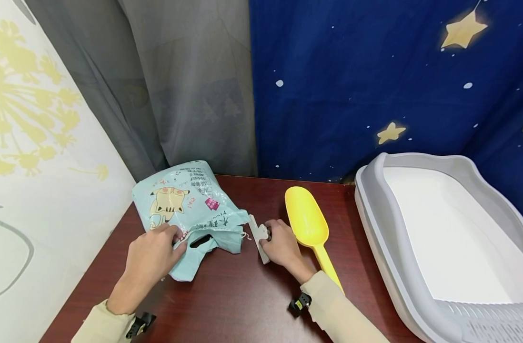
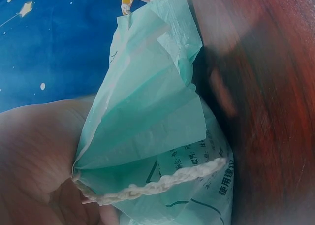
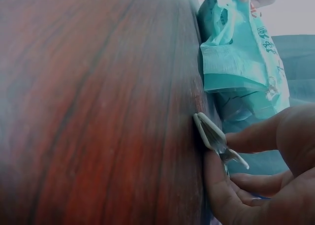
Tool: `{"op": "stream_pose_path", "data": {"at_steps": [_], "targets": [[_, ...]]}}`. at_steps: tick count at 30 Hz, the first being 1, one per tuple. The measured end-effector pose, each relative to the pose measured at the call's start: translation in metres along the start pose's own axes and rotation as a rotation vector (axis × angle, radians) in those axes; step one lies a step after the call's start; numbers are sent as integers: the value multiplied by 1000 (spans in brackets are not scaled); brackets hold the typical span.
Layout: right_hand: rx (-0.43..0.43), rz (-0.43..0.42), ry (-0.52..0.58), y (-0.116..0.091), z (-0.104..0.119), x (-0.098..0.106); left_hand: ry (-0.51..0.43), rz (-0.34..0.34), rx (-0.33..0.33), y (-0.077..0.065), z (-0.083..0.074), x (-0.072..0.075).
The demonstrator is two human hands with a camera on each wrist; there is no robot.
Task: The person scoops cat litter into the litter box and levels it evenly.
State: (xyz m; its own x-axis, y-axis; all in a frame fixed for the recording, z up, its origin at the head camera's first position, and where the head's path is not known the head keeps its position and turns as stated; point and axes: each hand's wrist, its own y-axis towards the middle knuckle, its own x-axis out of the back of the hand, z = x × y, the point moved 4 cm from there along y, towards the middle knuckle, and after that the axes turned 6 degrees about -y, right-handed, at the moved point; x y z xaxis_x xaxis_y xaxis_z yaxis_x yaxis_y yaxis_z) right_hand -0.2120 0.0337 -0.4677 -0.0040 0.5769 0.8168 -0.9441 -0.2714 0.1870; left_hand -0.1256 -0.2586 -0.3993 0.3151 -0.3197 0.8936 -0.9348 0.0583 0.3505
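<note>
A pale teal printed plastic bag [image 1: 188,200] with a cartoon cat lies at the table's back left, its top end towards me. My left hand [image 1: 152,255] pinches the bag's edge near the cut-out handle hole. In the left wrist view the teal top flap [image 2: 142,102] fans out, and a braided white string [image 2: 162,184] hangs from the pinched edge. Just right of the bag, my right hand [image 1: 283,243] grips a long white bag clip [image 1: 258,240] low over the table. In the right wrist view thumb and fingers are on the clip [image 3: 211,131].
A yellow scoop [image 1: 306,214] lies right beside my right hand, its handle passing under the forearm. At the right stands a grey and white litter tray [image 1: 377,247]. The dark red table [image 1: 227,305] ends at a grey and blue curtain [image 1: 308,95] behind.
</note>
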Motion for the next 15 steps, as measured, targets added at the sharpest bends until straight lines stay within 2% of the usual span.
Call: {"op": "stream_pose_path", "data": {"at_steps": [15], "targets": [[21,24,-30,-1,0,1,-3,5,7,0,1,0]]}}
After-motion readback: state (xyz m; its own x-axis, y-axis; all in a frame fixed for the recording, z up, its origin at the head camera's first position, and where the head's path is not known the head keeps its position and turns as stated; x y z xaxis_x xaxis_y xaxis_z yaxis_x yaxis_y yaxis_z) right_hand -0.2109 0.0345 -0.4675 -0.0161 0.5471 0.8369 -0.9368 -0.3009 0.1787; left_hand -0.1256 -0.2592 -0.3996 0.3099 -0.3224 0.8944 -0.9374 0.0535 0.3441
